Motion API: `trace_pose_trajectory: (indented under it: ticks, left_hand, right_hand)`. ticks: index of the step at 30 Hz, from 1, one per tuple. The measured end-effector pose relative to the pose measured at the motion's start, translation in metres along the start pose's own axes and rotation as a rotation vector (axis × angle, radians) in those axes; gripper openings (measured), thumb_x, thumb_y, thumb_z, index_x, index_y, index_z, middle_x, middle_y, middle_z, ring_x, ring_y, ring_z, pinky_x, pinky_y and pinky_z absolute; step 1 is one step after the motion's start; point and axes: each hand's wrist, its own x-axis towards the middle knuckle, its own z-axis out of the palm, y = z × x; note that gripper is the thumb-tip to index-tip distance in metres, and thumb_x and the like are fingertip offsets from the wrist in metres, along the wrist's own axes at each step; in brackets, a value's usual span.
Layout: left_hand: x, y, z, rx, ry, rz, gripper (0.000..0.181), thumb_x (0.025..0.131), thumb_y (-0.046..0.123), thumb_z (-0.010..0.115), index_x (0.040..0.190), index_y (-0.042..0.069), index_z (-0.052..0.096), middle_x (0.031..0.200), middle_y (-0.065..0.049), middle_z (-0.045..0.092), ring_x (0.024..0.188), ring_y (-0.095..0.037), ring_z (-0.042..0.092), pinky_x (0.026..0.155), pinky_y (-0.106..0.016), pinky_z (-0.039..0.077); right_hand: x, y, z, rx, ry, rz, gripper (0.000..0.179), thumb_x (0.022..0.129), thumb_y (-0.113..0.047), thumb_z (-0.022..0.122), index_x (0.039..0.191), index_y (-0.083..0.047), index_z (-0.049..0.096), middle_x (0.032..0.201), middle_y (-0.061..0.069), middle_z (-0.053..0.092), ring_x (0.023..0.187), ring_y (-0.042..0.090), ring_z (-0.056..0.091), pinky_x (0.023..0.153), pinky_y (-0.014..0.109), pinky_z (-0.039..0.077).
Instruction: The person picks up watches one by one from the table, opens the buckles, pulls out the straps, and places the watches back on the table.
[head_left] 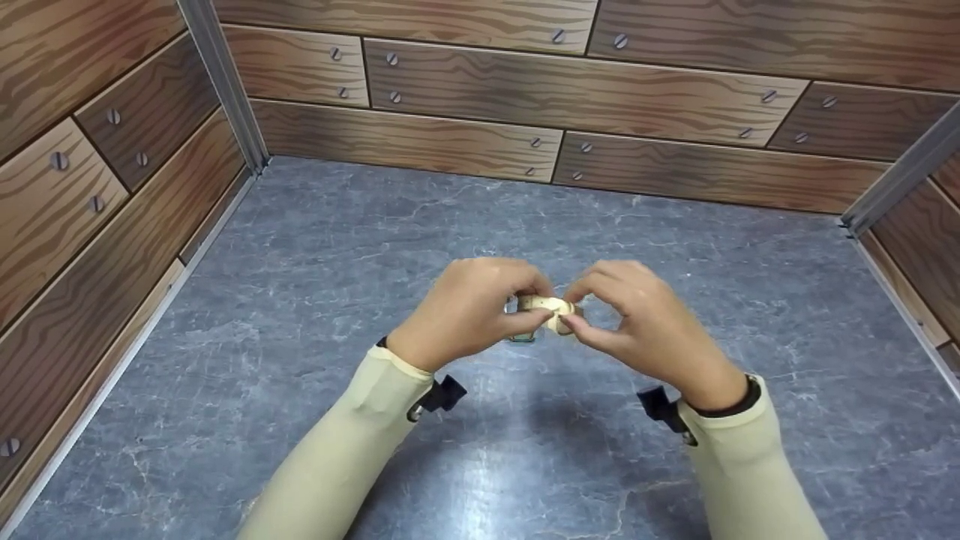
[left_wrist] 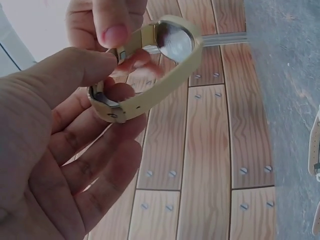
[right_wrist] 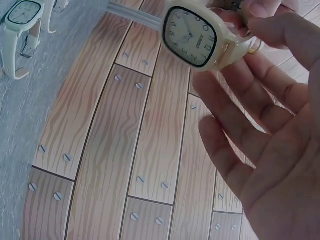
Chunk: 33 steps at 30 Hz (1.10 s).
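Both hands hold a cream wristwatch [head_left: 559, 306] between them, raised in front of the body. The left hand [head_left: 480, 307] pinches its strap between thumb and fingers. The right hand [head_left: 645, 322] pinches the other side with thumb and index finger. In the left wrist view the strap [left_wrist: 160, 95] curves in a loop, with the metal case back [left_wrist: 175, 42] inside it. The right wrist view shows the rounded square dial [right_wrist: 189, 37] with dark numerals. Fingers partly hide the strap ends, so I cannot tell whether they are fastened.
Another pale watch [right_wrist: 22, 15] lies on the grey marbled surface [right_wrist: 30, 130] in the right wrist view, with more strap beside it. A pale strap [left_wrist: 315, 145] shows at the left wrist view's edge. Wood-patterned panels [head_left: 465, 142] wall the back and sides.
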Motion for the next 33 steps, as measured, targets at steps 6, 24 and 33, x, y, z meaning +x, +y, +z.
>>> trace_pose_trajectory:
  ticks: [6,24,33]
  left_hand:
    - [0.000,-0.005,-0.005,-0.045,0.023,-0.063,0.008,0.097,0.024,0.074,0.098,0.017,0.077,0.088,0.009,0.073,0.074,-0.001,0.061,0.069,-0.020,0.052]
    - [0.001,-0.001,0.016,0.074,-0.064,-0.029,0.021,0.095,0.036,0.074,0.100,0.016,0.076,0.091,0.006,0.076,0.075,-0.006,0.064,0.071,-0.024,0.054]
    - [0.001,-0.002,0.014,0.039,-0.045,-0.029,0.018,0.096,0.033,0.073,0.102,0.017,0.075,0.093,0.007,0.077,0.073,-0.005,0.066,0.069,-0.024,0.054]
  right_hand:
    - [0.000,0.003,0.000,-0.007,0.006,0.037,0.016,0.089,-0.009,0.081,0.101,-0.013,0.071,0.107,0.000,0.072,0.107,0.021,0.068,0.096,0.044,0.053]
    - [-0.001,-0.001,0.003,-0.077,-0.097,0.073,0.010,0.090,-0.014,0.080,0.095,-0.014,0.071,0.091,-0.004,0.066,0.079,0.010,0.061,0.069,0.032,0.053]
    - [0.000,0.000,0.003,-0.083,-0.034,0.032,0.012,0.088,-0.012,0.080,0.094,-0.012,0.070,0.104,0.001,0.068,0.097,0.018,0.063,0.085,0.038,0.053]
